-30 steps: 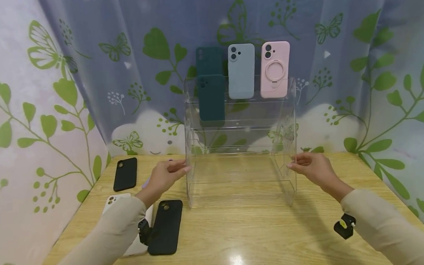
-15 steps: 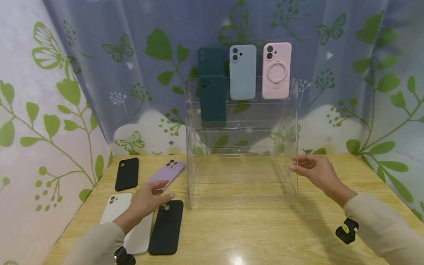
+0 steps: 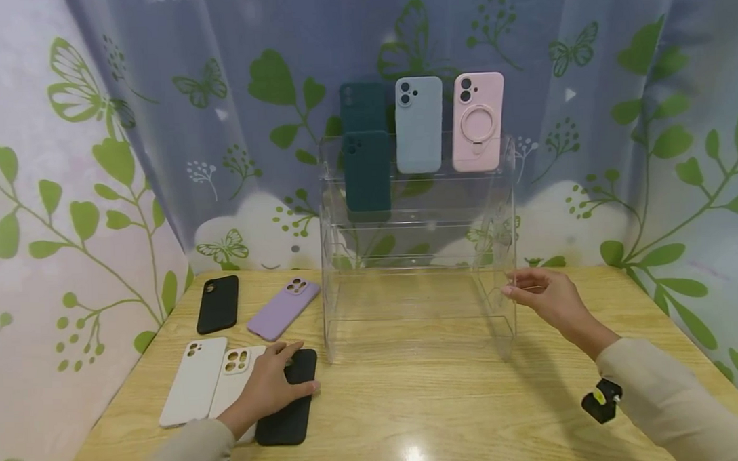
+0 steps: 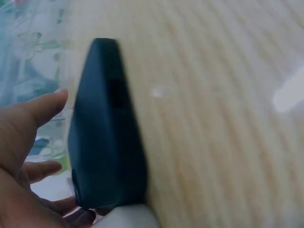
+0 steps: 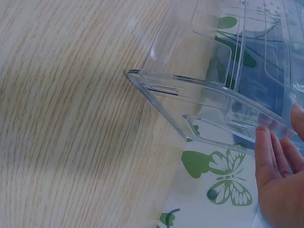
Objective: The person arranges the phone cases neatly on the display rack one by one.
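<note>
Two black cases (image 3: 284, 425); left hand (image 3: 268, 382), fingers spread, over one; right hand (image 3: 548, 296) at one stand (image 3: 430, 223), pinch unclear

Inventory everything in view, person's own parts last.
Display stand: 1, clear, on table
Green cases: 2, dark green, stand's left, one higher
Blue case: 1, light blue, stand top, middle
Pink case: 1, pale pink, stand top, right
Purple case: 1, lilac, table, left of stand
Black cases: 2, black, table's left
White cases: 2, white, table's left
Table: 1, tan, below
Printed backdrop: count unclear, blue-white-green, behind
Left hand: 1, bare, over nearer black case
Right hand: 1, bare, at stand's right side
Sleeves: 2, beige, forearms
Wrist devices: 2, black, wrists
</note>
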The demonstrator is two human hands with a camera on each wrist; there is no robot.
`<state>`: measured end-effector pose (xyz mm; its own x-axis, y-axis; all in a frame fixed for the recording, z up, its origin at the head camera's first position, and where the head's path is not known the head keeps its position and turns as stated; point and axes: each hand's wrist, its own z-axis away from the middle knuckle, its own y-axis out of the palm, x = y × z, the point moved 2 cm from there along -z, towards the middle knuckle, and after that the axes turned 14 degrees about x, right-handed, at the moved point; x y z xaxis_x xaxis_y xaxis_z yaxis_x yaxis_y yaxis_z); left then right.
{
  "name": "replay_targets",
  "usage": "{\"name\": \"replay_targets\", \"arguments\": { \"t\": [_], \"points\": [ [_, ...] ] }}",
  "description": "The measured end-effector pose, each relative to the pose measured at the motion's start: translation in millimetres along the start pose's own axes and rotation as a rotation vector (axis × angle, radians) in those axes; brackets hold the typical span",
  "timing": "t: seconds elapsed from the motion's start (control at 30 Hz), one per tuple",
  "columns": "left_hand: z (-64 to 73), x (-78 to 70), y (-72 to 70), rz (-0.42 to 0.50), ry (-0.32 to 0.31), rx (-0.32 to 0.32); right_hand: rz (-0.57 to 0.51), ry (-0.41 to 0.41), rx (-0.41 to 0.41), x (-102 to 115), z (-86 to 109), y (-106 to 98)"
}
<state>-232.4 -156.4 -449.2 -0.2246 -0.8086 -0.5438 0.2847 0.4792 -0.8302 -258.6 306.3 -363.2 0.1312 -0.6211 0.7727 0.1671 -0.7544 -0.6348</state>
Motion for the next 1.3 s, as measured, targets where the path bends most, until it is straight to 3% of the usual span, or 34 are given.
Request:
{"name": "replay_targets", "arguments": {
  "t": [0.27, 0.47, 0.67, 0.8, 1.0, 1.17, 1.3],
  "points": [
    [0.6, -3.0, 6.4, -0.062, 0.038, 0.056, 0.004, -0.010, 0.007, 0.2, -0.7, 0.0],
    [1.6, -4.4, 6.6, -0.176, -0.032, 0.050, -0.001, -0.011, 0.015, 1.4, -0.7, -0.3],
    [-1.3, -4.8, 10.1, -0.189, -0.110, 0.055, -0.010, -0.016, 0.019, 1.8, -0.5, 0.2],
    [-2.2, -6.0, 7.3, -0.181, -0.128, 0.036, -0.023, -0.016, 0.021, 0.8, -0.5, 0.6],
    [0.2, -10.6, -12.9, -0.139, -0.071, -0.052, -0.029, -0.010, 0.025, 1.1, 0.0, 0.3],
    [1.3, -20.1, -41.1, -0.161, -0.012, -0.145, -0.031, -0.012, 0.029, 1.3, 0.3, -0.3],
    [2.9, -31.7, -64.8, -0.145, 0.003, -0.176, -0.031, -0.002, 0.032, 0.8, -0.3, -0.7]
  ]
}}
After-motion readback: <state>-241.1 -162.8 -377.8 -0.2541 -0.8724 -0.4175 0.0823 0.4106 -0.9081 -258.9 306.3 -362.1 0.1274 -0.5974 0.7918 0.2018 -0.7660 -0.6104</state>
